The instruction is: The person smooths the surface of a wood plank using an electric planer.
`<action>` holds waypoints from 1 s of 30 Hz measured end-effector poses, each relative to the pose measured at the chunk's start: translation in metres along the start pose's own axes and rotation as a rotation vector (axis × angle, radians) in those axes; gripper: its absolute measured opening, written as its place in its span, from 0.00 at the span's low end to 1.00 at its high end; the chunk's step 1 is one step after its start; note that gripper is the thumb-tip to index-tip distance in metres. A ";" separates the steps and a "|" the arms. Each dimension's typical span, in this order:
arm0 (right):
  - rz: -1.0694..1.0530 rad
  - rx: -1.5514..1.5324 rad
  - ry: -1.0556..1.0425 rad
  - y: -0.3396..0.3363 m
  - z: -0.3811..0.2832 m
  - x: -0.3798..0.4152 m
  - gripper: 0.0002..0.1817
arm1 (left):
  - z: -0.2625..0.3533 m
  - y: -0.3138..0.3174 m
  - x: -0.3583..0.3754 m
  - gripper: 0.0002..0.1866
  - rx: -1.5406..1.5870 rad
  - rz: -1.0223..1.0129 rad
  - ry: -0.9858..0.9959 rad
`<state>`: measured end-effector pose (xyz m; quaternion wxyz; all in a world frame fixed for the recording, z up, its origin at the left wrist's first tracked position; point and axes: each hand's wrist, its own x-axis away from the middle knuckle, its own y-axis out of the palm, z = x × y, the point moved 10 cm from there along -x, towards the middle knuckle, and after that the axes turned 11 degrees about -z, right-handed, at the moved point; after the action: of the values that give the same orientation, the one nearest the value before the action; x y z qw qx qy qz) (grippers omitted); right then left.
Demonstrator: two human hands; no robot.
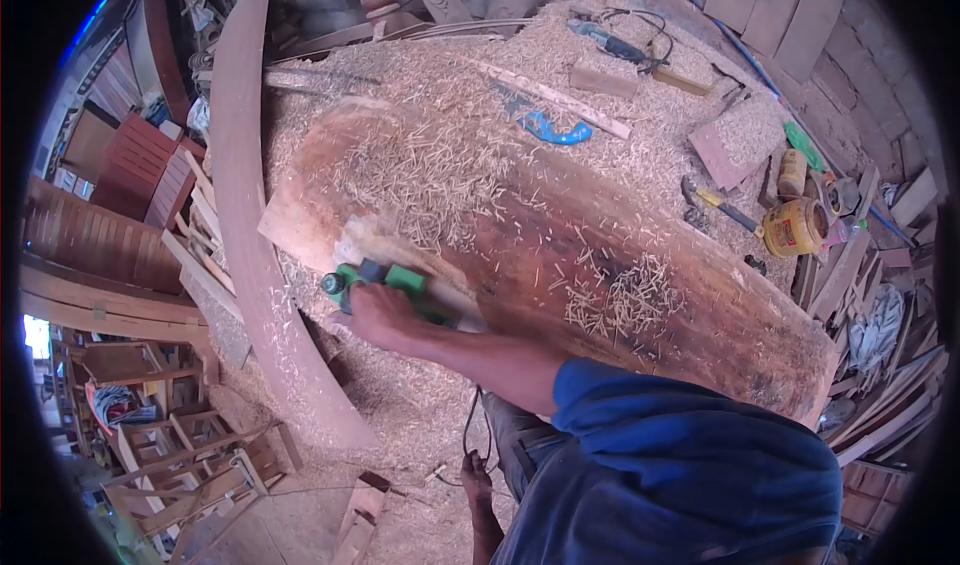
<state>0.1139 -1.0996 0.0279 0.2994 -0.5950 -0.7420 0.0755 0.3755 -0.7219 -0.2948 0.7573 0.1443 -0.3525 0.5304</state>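
**Green planer pressed to a big slab among the shavings**

While the camera looks down over a blue sleeve [690, 455], one hand [385, 315] is wrapped around a green power planer [385, 283] and holds it against the near, left end of a large reddish wood slab [560, 235]. Which hand this is cannot be said with certainty; from the way the arm reaches out of the sleeve on the right, it reads as the right hand, its fingers closed round the tool's body. The planer sits on a pale, freshly cut patch of the slab, close to its edge.

Lower down, a second hand [475, 470] hangs near the floor beside a dark cable [468, 425]; it appears to touch the cable, but whether its fingers are closed on it cannot be told.

Loose shavings [440, 170] lie thick over the slab and the bench around it. A long curved plank [245, 215] runs along the slab's left side. Farther off on the bench lie a blue clamp [555, 130] and a hammer [722, 208], with a yellow tin [793, 227] just beside the hammer.
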 end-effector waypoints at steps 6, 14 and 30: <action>0.075 -0.033 -0.013 0.004 -0.019 -0.052 0.31 | 0.011 0.004 0.002 0.24 -0.006 0.017 -0.005; 0.182 -0.029 0.033 0.000 -0.051 -0.123 0.28 | 0.063 0.005 0.018 0.25 0.072 0.118 0.075; 0.315 0.044 0.114 -0.014 0.177 0.372 0.31 | -0.067 0.062 0.075 0.16 -0.305 -0.131 0.023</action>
<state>-0.0342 -0.7151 0.0235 0.3383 -0.7006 -0.6196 0.1040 0.3590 -0.6048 -0.3006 0.8075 0.0443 -0.4098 0.4220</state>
